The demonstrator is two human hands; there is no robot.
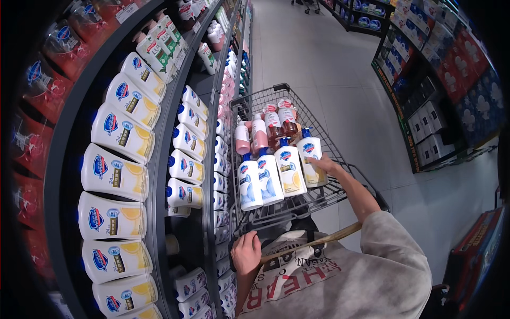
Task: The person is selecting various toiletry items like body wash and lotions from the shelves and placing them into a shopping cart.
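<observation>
A wire shopping cart [314,115] stands before me with pump bottles lying in it. My right hand [323,164] grips a white Safeguard pump bottle [311,148] with a yellow lemon print, the rightmost of the near row. Beside it lies another lemon-print bottle [291,169], then two white bottles with blue print [269,179]. Behind them are pink-and-white bottles [259,133] and Dove bottles [273,123] with reddish liquid. My left hand [246,252] rests with curled fingers at the cart's near left corner, by the handle; what lies under its fingers is hidden.
Shelves [157,223] of Safeguard bottles rise close on the left, with Lux bottles [159,50] higher up. A tiled aisle floor [295,48] runs ahead. At the right stands a display of boxed goods [428,119]; a red-sided object [474,243] is at the lower right.
</observation>
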